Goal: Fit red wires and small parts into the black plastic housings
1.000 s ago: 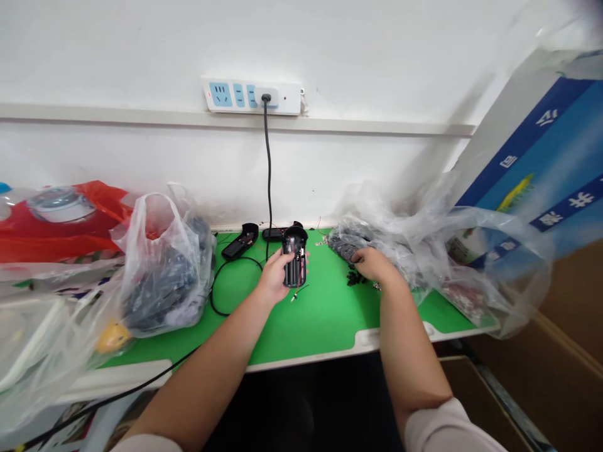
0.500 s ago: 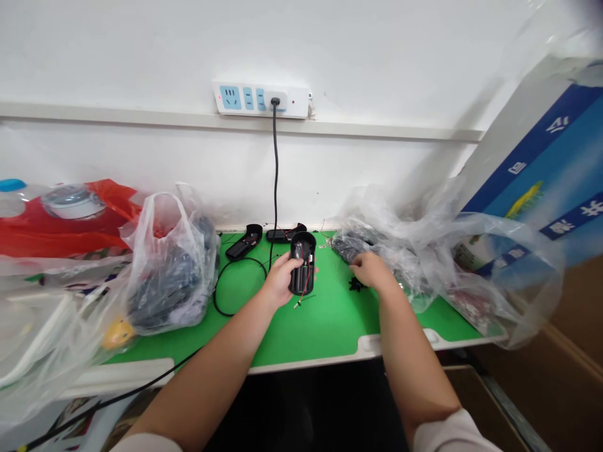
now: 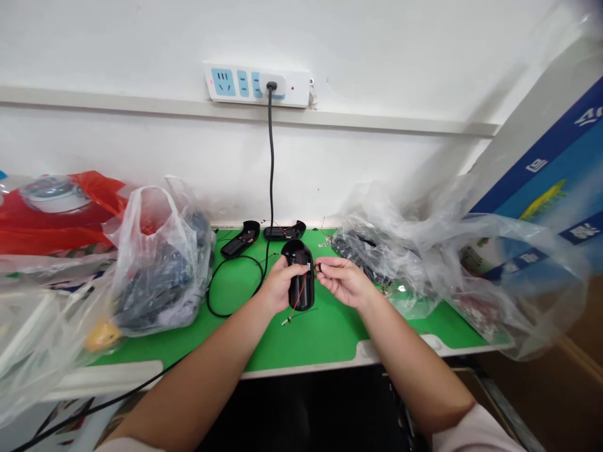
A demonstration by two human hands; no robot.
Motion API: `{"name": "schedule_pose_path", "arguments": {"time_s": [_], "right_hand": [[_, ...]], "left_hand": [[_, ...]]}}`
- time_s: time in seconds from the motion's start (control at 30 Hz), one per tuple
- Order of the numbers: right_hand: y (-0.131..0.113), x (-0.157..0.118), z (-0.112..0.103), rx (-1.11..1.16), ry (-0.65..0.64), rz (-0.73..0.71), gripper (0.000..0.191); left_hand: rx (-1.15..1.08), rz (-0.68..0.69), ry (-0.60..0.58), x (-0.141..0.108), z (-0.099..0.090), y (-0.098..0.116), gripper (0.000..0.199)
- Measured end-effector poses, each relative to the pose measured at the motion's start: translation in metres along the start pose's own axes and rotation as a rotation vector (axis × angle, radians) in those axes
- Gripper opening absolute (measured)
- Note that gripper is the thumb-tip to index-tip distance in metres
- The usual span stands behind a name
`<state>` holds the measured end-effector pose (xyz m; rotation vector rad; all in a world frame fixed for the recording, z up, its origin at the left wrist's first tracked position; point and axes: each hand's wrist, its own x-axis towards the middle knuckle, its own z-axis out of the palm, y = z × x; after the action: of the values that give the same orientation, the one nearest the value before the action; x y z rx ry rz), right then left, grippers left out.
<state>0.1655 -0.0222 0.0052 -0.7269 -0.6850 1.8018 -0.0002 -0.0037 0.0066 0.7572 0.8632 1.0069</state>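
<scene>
Holding in the left hand [image 3: 281,287] a black housing [image 3: 303,296], with the fingers closed around its left side and the thumb laid across its face. Having its broader end toward the wall [image 3: 339,169], in front of the person and over the middle of the green desk [image 3: 311,345]; cannot tell whether touching it. Pinching with the right hand [image 3: 347,284], just beside the right edge of the housing, a small dark piece [image 3: 318,267] (too small for telling its exact form), between thumb and forefinger, with the other fingers loosely curled. See also a thin red wire [image 3: 298,299], coming down from the housing toward a pale connector [image 3: 285,322]. Notice, farther back near the wall, two similar housings, one slanted [image 3: 240,243] and one crosswise [image 3: 282,233]. Find at the right a crumpled clear bag [image 3: 419,263] beside dark parts [image 3: 355,250], and at the left a handled bag [image 3: 160,276] with dark contents.
</scene>
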Motion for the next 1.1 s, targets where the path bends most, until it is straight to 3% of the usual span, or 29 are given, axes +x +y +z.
{"name": "schedule_pose_path", "arguments": {"time_s": [0.2,0.5,1.1], "right_hand": [[0.001,0.002,-0.001,0.041,-0.024,0.038,0.023],[0.009,0.005,0.002,0.004,0.087,-0.004,0.023],[0.014,0.004,0.005,-0.271,0.160,-0.106,0.027]], "left_hand": [[-0.012,0.016,-0.015,-0.004,0.003,0.003,0.038],[-0.009,0.037,-0.023,-0.006,0.005,0.003,0.038],[0.155,0.177,-0.052,-0.002,0.000,-0.004,0.052]]}}
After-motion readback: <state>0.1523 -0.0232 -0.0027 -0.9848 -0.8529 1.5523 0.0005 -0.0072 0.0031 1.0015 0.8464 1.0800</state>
